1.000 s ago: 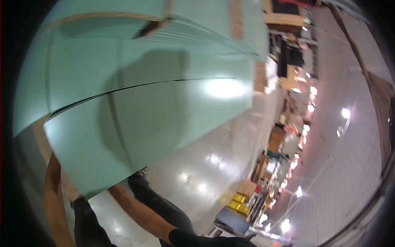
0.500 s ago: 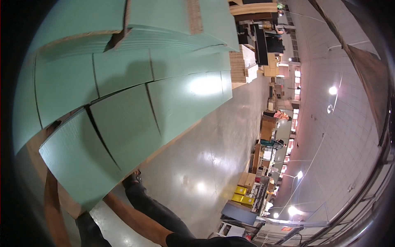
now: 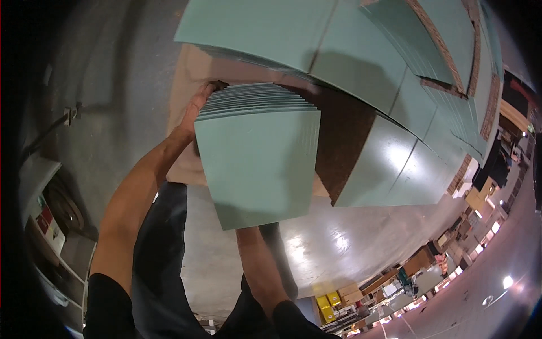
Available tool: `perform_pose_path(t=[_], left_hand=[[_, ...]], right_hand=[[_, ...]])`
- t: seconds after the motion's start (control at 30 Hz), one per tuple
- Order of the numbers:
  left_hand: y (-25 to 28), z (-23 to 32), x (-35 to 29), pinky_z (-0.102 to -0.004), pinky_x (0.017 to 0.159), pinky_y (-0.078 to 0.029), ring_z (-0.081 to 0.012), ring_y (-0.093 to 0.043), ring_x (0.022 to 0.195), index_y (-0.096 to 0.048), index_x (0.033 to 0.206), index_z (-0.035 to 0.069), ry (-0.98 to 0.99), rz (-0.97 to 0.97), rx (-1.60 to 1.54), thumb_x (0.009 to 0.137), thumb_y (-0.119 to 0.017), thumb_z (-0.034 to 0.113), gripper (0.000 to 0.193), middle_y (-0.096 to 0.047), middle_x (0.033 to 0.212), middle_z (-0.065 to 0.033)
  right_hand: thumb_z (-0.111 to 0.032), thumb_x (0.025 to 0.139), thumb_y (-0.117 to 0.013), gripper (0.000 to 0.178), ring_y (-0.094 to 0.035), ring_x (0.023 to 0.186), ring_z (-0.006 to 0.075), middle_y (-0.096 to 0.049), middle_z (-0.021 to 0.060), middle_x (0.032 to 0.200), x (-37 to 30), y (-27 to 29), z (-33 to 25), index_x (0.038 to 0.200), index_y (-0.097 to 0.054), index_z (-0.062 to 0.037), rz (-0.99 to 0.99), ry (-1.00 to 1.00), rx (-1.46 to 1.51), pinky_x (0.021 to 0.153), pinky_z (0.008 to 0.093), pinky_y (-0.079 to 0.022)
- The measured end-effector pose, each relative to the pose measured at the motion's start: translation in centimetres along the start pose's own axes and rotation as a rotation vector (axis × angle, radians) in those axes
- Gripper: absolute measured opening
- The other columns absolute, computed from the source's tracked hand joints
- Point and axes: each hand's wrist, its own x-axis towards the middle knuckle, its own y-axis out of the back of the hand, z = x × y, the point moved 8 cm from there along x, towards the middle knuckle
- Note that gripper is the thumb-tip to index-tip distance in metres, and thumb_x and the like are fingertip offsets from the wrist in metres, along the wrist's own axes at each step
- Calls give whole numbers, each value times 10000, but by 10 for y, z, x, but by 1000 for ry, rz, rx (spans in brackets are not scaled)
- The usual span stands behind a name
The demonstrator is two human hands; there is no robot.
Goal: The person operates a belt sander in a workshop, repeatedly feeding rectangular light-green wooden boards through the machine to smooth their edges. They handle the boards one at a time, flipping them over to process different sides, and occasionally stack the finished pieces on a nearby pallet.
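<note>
A stack of pale green boards (image 3: 257, 169) is in front of me, its layered far edges fanned like steps. My left hand (image 3: 204, 99) grips the stack at its far left corner, fingers curled over the edge. From below, my right forearm (image 3: 257, 260) reaches under the near edge; the stack hides that hand and its fingers. To the right stands a further row of green-topped boards (image 3: 389, 164) with a dark brown side, separated from the stack by a gap. Beneath lies a brown base sheet (image 3: 189, 73).
More green boards (image 3: 254, 22) lie across the far side, with brown-edged pieces (image 3: 437, 39) on top at the right. A shelf unit (image 3: 70, 271) stands at the lower left. Yellow bins (image 3: 326, 305) and cartons are beyond the grey floor (image 3: 333, 243). A person (image 3: 405, 282) is far off.
My view has swung left, so the boards appear further right. The near stack has come apart from the row beside it, leaving a gap. My left hand now shows at its far corner.
</note>
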Motion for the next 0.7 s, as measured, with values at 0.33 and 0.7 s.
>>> perform_pose_path(t=[0.33,0.7], left_hand=[[72,38,-81,-432,1000,-512,-342,-623,1167,-581,1249,22,-377,223,327,929,-675,224,390,-640,1254,-185],[70,-52,-178,-419,1037,-479,-352,-648,1170,-517,1417,-39,327,637,-254,997,-618,349,580,-663,1282,-227]], right_hand=[[-359,1071,-454,502,-612,1080,183,-664,116,1202,25,-31,18,1393,-545,16,-48,21,-48,950,328,-493],[-384,1079,-436,513,-611,1094,186,-664,116,1206,163,0,-68,1388,-552,8,-263,342,-248,964,329,-489]])
